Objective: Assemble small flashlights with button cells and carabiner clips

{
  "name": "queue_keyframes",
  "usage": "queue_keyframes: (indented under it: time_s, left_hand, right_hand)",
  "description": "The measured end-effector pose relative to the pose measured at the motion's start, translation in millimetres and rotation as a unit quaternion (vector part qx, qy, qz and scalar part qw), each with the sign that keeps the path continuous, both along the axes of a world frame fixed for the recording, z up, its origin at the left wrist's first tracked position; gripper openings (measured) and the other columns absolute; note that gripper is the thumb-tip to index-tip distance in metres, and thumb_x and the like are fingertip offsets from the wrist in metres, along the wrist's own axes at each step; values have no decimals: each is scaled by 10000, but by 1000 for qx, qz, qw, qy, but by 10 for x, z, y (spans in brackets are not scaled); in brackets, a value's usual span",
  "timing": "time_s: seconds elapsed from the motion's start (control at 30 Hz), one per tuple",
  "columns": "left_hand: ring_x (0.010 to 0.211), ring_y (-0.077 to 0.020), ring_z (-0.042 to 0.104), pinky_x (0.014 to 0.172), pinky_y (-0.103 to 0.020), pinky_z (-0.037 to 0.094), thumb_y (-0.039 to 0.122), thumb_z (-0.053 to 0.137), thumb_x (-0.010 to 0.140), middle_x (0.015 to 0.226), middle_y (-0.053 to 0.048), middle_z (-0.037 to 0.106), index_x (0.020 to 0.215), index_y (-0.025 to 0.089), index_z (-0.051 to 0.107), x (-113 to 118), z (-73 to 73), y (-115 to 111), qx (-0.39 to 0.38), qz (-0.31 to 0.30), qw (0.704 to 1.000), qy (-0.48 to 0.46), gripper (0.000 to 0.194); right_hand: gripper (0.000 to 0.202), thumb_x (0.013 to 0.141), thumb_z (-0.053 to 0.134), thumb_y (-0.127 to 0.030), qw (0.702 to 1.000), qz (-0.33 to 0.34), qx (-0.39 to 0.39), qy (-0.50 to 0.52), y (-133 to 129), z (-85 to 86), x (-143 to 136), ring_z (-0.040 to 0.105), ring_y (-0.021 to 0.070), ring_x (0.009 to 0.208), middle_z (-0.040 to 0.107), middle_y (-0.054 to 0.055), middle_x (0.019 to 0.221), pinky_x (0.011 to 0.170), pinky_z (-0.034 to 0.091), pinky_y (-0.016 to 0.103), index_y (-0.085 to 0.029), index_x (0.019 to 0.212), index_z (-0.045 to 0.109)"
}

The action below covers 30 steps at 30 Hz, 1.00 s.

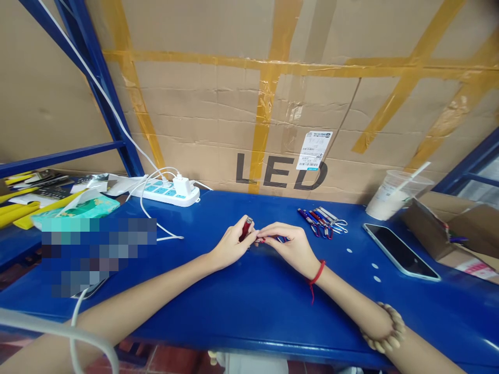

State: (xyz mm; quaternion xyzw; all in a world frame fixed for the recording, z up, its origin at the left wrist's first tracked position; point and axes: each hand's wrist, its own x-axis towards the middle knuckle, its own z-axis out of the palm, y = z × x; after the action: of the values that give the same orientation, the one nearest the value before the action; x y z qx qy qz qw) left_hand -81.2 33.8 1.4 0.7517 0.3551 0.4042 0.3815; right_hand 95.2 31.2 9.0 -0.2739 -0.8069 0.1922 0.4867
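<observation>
Red wrist cord (319, 273), beaded bracelet (398, 328)

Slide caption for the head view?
Left grip holds a red cylinder, right grip close beside it, over a blue table with slim cylinders and a phone.

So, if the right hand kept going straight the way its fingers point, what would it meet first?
Most likely the left hand, around its fingertips, where it grips a red tube. The right hand is so close that any gap is hard to judge.
</observation>
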Motion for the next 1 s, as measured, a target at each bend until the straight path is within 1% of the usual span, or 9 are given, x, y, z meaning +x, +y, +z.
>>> queue_keyframes:
  time_s: [0.17, 0.23, 0.3, 0.37, 0.5, 0.67, 0.8, 0.9, 1.0]
  left_hand:
    - [584, -96, 515, 577, -232, 416, 303, 490, 843, 710, 18, 561, 765, 205, 314, 7, -58, 45, -12, -9, 999, -42, 216]
    - [551, -81, 473, 564, -226, 403, 290, 481, 846, 682, 34, 526, 759, 203, 314, 6, -65, 61, -9, 20, 998, -50, 207]
    - [551, -75, 446, 568, -223, 392, 272, 479, 843, 667, 45, 487, 756, 198, 330, 4, -64, 69, 2, 58, 997, -56, 188]
    - [554, -72, 431, 567, -220, 386, 262, 477, 840, 668, 49, 461, 750, 195, 337, 4, -62, 69, 7, 75, 996, -56, 179]
    - [557, -73, 436, 558, -216, 396, 275, 458, 849, 676, 50, 445, 735, 202, 309, 12, -61, 57, 7, 60, 997, -54, 201]
    - [525, -67, 425, 550, -212, 394, 260, 461, 844, 656, 51, 457, 713, 204, 292, 11, -40, 31, 38, 64, 997, -35, 221]
    - [494, -62, 387, 522, -205, 362, 246, 458, 842, 633, 51, 461, 692, 206, 277, 15, -7, 1, 67, 62, 996, -15, 239]
    - [490, -68, 365, 513, -212, 341, 246, 455, 841, 619, 47, 465, 684, 208, 275, 20, 4, -11, 85, 70, 994, 10, 242]
    - [503, -78, 406, 529, -219, 360, 261, 450, 844, 625, 42, 464, 690, 211, 272, 20, -7, -15, 86, 65, 994, 23, 240]
  right_hand:
    - [123, 851, 565, -187, 996, -19, 58, -66, 52, -29, 72, 626, 155, 771, 665, 50, 830, 687, 522, 274, -191, 842, 688]
    - [145, 853, 562, -195, 990, -28, 76, -114, 53, -29, 92, 620, 161, 829, 655, 53, 902, 727, 522, 282, -197, 953, 666]
    - [241, 843, 581, -228, 981, -42, 97, -164, 38, -21, 94, 612, 177, 902, 637, 64, 1005, 771, 523, 295, -197, 1079, 619]
    - [306, 848, 576, -263, 971, -60, 120, -198, 19, -15, 82, 612, 190, 929, 624, 78, 1061, 788, 525, 303, -184, 1144, 579]
    - [253, 907, 488, -273, 955, -93, 161, -230, 3, -27, 63, 632, 179, 867, 646, 81, 1017, 769, 524, 287, -160, 1105, 598]
    - [311, 947, 400, -293, 929, -115, 182, -300, 1, -45, 55, 625, 169, 710, 659, 81, 846, 662, 501, 284, -110, 1114, 587]
    - [334, 963, 343, -285, 910, -116, 186, -352, -12, -43, 40, 602, 169, 644, 627, 68, 735, 631, 462, 285, -95, 993, 616]
    - [330, 962, 339, -268, 910, -116, 176, -358, -27, -37, 29, 575, 160, 605, 598, 57, 691, 613, 434, 274, -104, 901, 618]
    - [316, 958, 350, -262, 926, -109, 140, -333, -43, -32, 13, 545, 145, 588, 578, 47, 669, 604, 415, 254, -124, 848, 612]
